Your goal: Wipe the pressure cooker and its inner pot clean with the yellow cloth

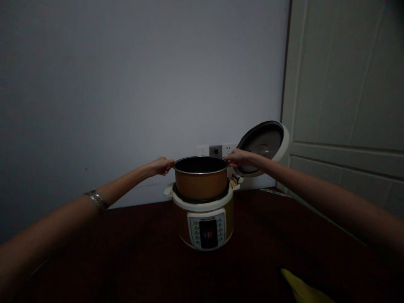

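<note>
An orange-brown inner pot (200,184) with a dark inside is held by its rim, its lower part within the mouth of an electric pressure cooker (232,221). My left hand (161,166) pinches the rim on the left side. On the opposite side, my right hand (237,158) grips the rim with closed fingers. The cooker's lid (261,145) is raised and tilted at the right, partly behind my right hand and forearm. Buttons and a dark display mark the control panel (208,231) on the cooker's front. The pot's bottom is hidden inside the cooker.
The cooker stands on a dark red table (142,252) against a pale wall (158,84). Behind the pot, a socket panel (229,149) with a grey plug (216,151) is on the wall. A yellow object (303,288) lies at the front right. A panelled door (344,97) rises at the right.
</note>
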Motion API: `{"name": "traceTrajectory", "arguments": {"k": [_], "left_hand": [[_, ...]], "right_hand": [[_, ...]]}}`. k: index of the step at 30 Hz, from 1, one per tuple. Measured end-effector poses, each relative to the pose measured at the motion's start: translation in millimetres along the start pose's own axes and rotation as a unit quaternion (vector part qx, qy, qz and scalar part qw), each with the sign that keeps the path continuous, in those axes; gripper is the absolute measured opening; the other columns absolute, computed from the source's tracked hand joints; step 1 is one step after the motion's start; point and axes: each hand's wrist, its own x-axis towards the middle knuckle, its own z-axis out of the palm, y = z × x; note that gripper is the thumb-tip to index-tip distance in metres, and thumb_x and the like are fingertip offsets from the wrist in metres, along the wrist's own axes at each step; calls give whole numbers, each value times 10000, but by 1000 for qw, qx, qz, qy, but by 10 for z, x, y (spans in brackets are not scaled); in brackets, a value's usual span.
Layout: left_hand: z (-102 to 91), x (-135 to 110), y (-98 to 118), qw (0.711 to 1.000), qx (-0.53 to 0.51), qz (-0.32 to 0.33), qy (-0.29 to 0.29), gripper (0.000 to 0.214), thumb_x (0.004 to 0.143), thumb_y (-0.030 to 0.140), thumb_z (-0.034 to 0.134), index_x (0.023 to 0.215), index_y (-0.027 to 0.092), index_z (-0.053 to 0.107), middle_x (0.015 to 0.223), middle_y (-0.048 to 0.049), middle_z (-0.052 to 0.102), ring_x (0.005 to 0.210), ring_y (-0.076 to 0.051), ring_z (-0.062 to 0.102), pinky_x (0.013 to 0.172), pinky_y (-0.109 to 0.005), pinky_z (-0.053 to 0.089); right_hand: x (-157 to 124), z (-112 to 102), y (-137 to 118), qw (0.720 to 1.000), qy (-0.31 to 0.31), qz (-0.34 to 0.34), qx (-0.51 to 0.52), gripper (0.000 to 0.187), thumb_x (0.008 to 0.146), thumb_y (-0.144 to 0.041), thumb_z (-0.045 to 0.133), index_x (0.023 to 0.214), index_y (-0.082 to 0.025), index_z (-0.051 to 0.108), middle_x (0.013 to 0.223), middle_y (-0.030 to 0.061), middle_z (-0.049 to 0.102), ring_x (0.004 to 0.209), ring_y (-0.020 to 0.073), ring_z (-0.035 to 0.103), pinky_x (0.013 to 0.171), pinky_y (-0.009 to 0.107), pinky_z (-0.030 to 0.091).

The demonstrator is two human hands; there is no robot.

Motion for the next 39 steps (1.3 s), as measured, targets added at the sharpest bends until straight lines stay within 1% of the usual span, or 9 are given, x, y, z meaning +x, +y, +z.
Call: {"name": "traceTrajectory", "arguments": {"k": [3,8,15,21,25,30,33,36,39], "left_hand": [[25,-25,-42,1000,19,2,-4,292,692,263,595,484,191,403,384,60,351,353,-75,348,412,-233,270],[90,-55,-108,999,52,-12,-9,291,704,265,584,480,190,414,377,54,354,341,-74,340,408,-233,283],[160,-70,-256,995,91,-22,-24,308,698,304,609,464,183,450,373,34,384,345,-78,367,401,-225,285],[197,-38,-377,991,126,-21,-41,327,695,311,602,439,184,443,376,29,383,349,-92,381,385,-234,291],[212,-63,-421,985,163,-25,-51,304,682,340,615,466,175,476,398,37,401,354,-86,396,392,-226,310],[232,-72,-468,979,192,-33,-57,328,670,376,629,461,167,487,403,17,457,354,-89,419,402,-224,314],[240,-68,-472,977,201,-32,-58,331,655,395,646,468,170,492,396,21,455,355,-92,423,407,-224,316],[250,-95,-469,976,209,-27,-62,330,672,392,628,466,169,499,400,12,471,359,-95,435,408,-223,314],[259,-136,-476,973,221,-21,-63,345,708,385,585,456,170,488,406,-2,491,363,-103,454,409,-223,319]], "right_hand": [[3,46,28,1000,-1,2,-24,265,784,-133,607,534,-141,519,436,-22,490,397,49,446,366,126,391],[23,121,95,997,7,2,-77,249,768,-114,605,532,-146,531,403,-17,494,387,64,462,382,141,411],[16,207,186,988,-13,-12,-154,266,760,-97,580,500,-128,533,362,-26,476,339,62,434,373,158,388],[61,327,320,977,-23,-18,-212,284,762,-121,547,479,-127,530,380,-4,507,361,91,483,392,186,424],[128,376,370,962,-14,-25,-270,241,747,-143,570,509,-111,582,405,16,542,424,124,557,443,197,457],[182,393,371,935,7,-60,-349,185,722,-181,628,570,-77,655,503,82,628,614,196,661,532,208,470],[182,407,371,922,13,-74,-380,172,719,-197,639,621,-63,685,588,123,675,680,224,682,560,223,479],[165,432,363,913,22,-84,-398,124,691,-194,675,691,-74,706,631,126,697,735,230,691,578,212,483],[141,455,342,907,27,-93,-411,122,674,-194,701,725,-83,711,648,132,704,753,238,695,578,211,486]]}}
